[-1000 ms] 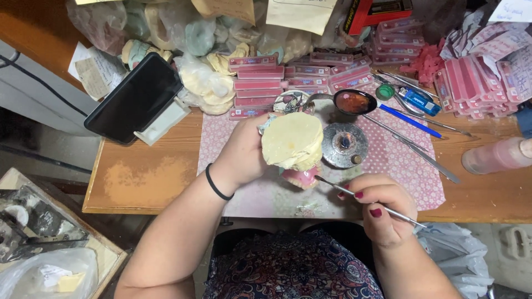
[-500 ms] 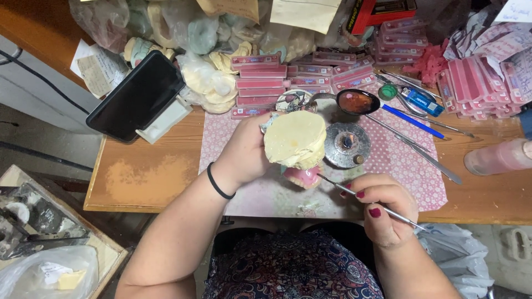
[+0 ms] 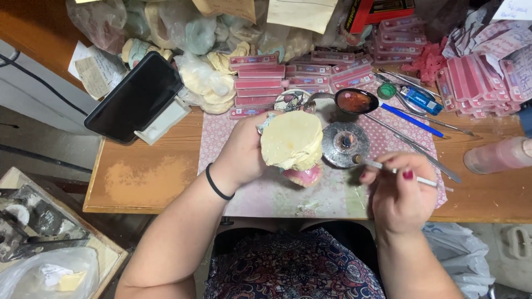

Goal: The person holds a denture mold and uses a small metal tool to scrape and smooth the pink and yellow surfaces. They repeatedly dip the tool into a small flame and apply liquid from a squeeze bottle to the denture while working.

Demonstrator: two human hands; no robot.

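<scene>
Left hand grips plaster cast over mat; right hand pinches metal tool at burner.

Wooden table [image 3: 144, 182] carries pink patterned mat [image 3: 266, 194]. Left hand [image 3: 244, 152] is closed around pale yellow plaster cast [image 3: 292, 139], held above the mat, pink wax base [image 3: 303, 175] showing just under it. Right hand [image 3: 400, 194] is closed on thin metal tool [image 3: 388, 169], its tip touching the edge of the round metal burner [image 3: 344, 143], just right of the cast. Spoon [image 3: 354, 101] lies behind.

Dental laboratory workshop: wooden bench [image 3: 149, 182], bagged plaster casts [image 3: 205, 83], stacked pink boxes [image 3: 260, 83], small burner [image 3: 346, 144], metal hand instruments [image 3: 421, 147].
</scene>
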